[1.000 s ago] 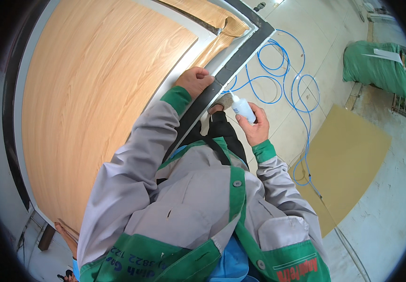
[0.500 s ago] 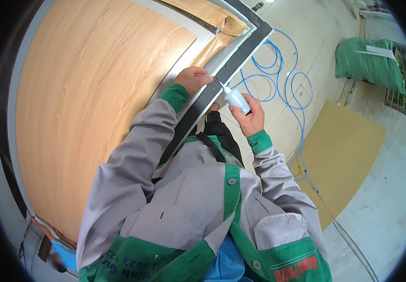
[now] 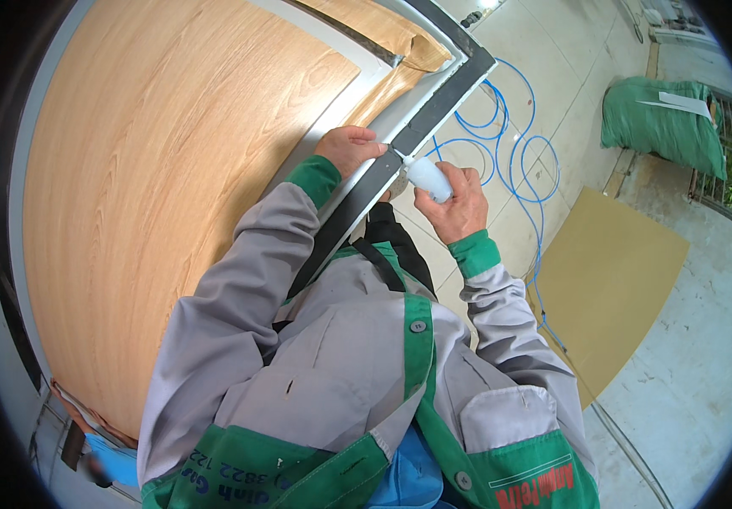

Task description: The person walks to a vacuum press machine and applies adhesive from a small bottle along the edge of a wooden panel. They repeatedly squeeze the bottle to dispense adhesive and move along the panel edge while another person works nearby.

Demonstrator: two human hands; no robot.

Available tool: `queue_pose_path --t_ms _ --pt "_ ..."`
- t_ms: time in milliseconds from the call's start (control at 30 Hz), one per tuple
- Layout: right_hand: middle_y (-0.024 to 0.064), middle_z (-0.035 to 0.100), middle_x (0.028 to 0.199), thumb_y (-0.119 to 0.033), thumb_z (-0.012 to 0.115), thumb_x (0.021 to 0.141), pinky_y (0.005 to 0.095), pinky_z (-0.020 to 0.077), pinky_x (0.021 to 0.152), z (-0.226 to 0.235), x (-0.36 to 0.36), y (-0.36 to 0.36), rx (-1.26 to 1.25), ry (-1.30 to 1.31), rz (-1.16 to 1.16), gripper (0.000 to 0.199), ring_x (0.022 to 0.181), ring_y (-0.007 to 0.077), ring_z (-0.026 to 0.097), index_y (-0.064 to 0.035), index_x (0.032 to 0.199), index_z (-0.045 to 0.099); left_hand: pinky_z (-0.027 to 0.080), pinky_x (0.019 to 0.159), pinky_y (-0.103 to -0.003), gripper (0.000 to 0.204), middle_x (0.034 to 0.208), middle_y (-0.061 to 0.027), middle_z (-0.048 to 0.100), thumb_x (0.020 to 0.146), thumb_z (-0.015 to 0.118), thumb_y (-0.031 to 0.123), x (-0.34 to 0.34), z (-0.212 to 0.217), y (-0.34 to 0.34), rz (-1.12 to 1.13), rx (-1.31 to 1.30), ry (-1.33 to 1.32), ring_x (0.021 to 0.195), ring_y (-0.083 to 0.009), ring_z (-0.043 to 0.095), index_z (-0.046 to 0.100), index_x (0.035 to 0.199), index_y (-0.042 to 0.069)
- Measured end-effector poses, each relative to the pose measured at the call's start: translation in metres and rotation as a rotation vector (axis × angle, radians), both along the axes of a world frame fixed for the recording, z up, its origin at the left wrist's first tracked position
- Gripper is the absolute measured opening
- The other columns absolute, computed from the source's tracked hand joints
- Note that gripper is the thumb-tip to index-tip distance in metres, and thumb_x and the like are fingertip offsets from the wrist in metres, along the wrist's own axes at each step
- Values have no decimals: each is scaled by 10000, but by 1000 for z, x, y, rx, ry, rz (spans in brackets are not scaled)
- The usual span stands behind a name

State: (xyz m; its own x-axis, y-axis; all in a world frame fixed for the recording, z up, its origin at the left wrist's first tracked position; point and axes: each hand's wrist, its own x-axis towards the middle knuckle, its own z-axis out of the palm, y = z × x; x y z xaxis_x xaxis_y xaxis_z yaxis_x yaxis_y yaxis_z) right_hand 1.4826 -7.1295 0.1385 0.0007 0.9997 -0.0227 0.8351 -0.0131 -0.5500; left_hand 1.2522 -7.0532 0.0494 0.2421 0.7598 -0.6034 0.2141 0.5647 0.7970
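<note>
A small white squeeze bottle (image 3: pixel 430 179) is gripped in my right hand (image 3: pixel 458 206). It lies tilted, its nozzle touching or nearly touching the black edge strip (image 3: pixel 357 188) of a large framed panel. My left hand (image 3: pixel 351 149) rests along the inner side of that strip, fingers pressed together near the nozzle tip. Something thin and small may be at its fingertips; I cannot make it out. The panel's wood-grain face (image 3: pixel 188 153) spreads out to the left of my left arm, bordered by a pale grey frame.
Crumpled brown tape or film (image 3: pixel 421 55) lies in the panel's far corner. Blue air hose (image 3: pixel 506 136) coils on the tiled floor. A tan sheet (image 3: pixel 608 288) lies at right, below a stuffed green sack (image 3: pixel 663 123). Someone in blue (image 3: pixel 110 454) is at the lower left.
My right hand has turned slightly and moved a little to the right, tilting the bottle flatter against the strip. My left hand stays almost in place.
</note>
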Motion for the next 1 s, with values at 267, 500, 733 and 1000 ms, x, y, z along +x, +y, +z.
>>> queue_pose_path --t_ms 267,500,733,1000 --pt "159 645 969 -357 855 716 457 564 725 14 -8 9 -25 -66 11 499 838 354 672 -81 1112 731 548 942 -305 580 1161 -144 738 844 852 336 0 -2 0 -15 24 11 1048 -198 698 688 1269 -22" --pt "153 643 942 -258 822 739 435 567 700 29 -14 13 -57 -119 40 421 804 336 675 -74 1105 727 545 946 -306 587 1163 -144 737 858 837 346 1 0 -4 7 28 -9 1047 -198 697 684 1284 -28" --pt "158 641 967 -268 834 742 421 553 735 20 -4 8 -62 -41 28 463 848 334 662 -79 1150 723 539 949 -301 580 1167 -145 742 871 822 340 0 -1 -7 28 42 2 1053 -193 697 681 1289 -37" --pt "156 627 986 -273 843 746 405 536 751 9 4 1 -40 41 29 493 869 312 650 -72 1178 716 539 947 -294 540 1139 -148 757 852 830 333 0 -9 -3 1 59 27 1037 -193 708 717 1230 -36"
